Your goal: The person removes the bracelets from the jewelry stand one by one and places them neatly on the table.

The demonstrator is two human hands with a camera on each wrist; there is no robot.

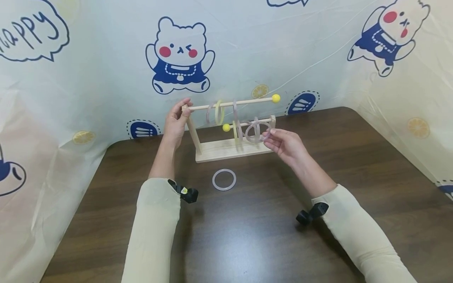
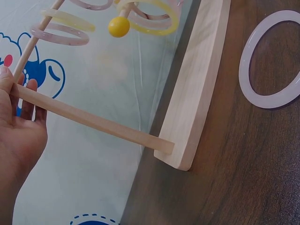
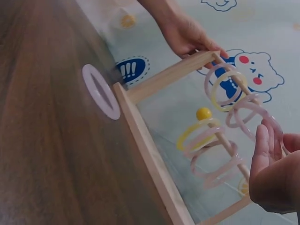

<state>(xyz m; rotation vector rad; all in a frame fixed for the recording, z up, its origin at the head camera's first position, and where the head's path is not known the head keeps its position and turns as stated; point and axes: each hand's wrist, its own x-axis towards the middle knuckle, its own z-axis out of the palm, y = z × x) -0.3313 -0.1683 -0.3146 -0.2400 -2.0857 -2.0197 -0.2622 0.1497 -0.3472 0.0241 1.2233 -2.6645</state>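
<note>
A two-rod wooden bangle rack (image 1: 212,154) stands on the table, yellow balls tipping its rods. My left hand (image 1: 175,124) grips its upper left corner, where the upper rod (image 1: 253,101) meets the post. Purple bangles and a yellow bangle (image 1: 222,113) hang on that rod; several more bangles circle the lower rod. Between thumb and fingers, my right hand (image 1: 286,146) pinches a translucent purple bangle (image 3: 268,115) at the rack's right side. In the head view this bangle overlaps the lower rod. One pale purple bangle (image 1: 214,179) lies flat on the table before the rack.
The dark wood table (image 1: 247,236) reaches back to a hanging cloth (image 1: 106,78) printed with cartoon bears, close behind the rack. The upper rod's free end, with its yellow ball (image 1: 276,98), points right; the lower rod's ball (image 1: 226,127) points left.
</note>
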